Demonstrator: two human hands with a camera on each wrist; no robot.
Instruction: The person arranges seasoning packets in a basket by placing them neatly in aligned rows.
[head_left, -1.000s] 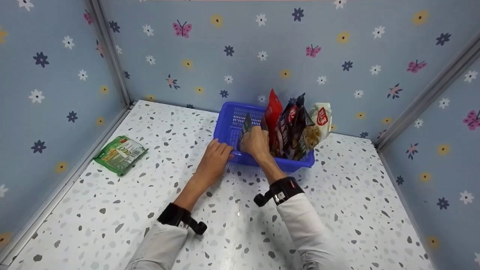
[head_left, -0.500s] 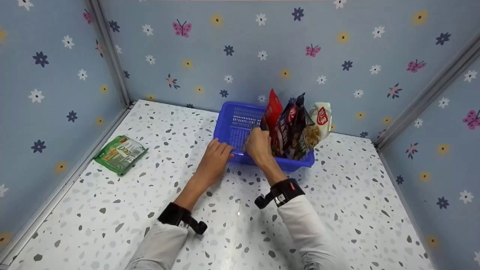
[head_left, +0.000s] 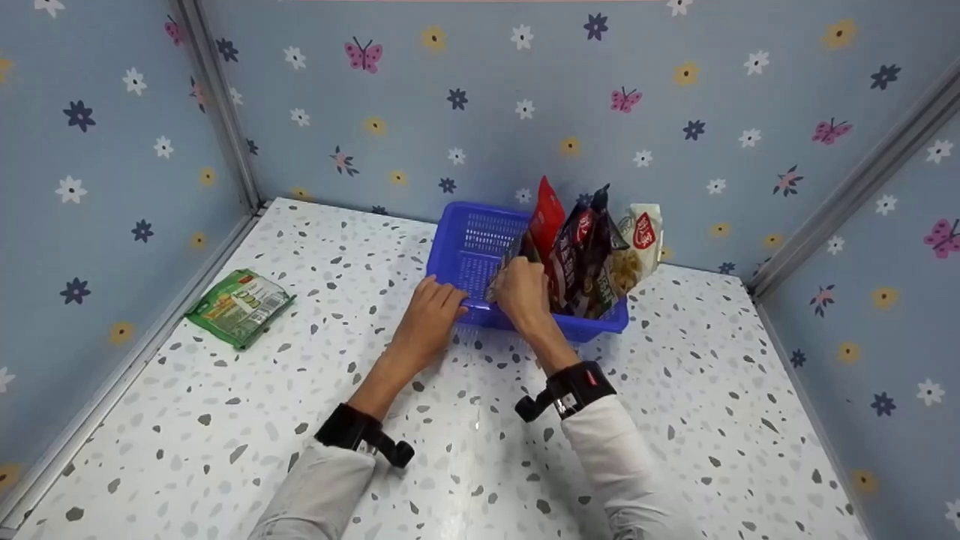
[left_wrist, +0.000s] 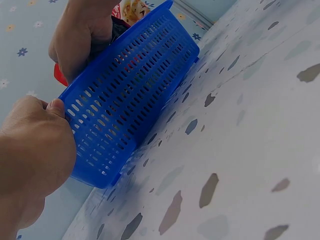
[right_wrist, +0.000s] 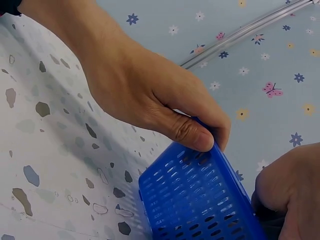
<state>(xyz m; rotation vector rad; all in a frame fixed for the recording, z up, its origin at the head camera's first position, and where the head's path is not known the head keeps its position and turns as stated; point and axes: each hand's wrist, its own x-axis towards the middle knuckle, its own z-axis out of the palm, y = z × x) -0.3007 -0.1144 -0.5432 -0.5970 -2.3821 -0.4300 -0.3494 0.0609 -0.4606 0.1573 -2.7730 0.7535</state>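
The left hand [head_left: 427, 322] grips the near rim of a blue plastic basket [head_left: 441, 247] by its left corner. In the left wrist view its thumb lies against the outside of the basket [left_wrist: 125, 90]. Inside the basket, the right hand [head_left: 525, 292] is curled round a dark grey-green packet [head_left: 497, 279], mostly hidden behind the fingers. Just right of that hand stand a red bag [head_left: 548, 214], a dark maroon bag [head_left: 571, 259] and a cream bag [head_left: 642, 236] with a red label. In the right wrist view the right hand [right_wrist: 295, 192] shows only partly, at the lower right.
A green snack packet [head_left: 241, 307] lies flat on the speckled white table [head_left: 420, 465], toward the left wall. A flowered back wall [head_left: 487, 97] rises right behind the basket. Side panels stand at left and right.
The right hand has shifted to the right within the basket, bringing the grey-green packet close to the red bag. The left hand and the basket have stayed where they were.
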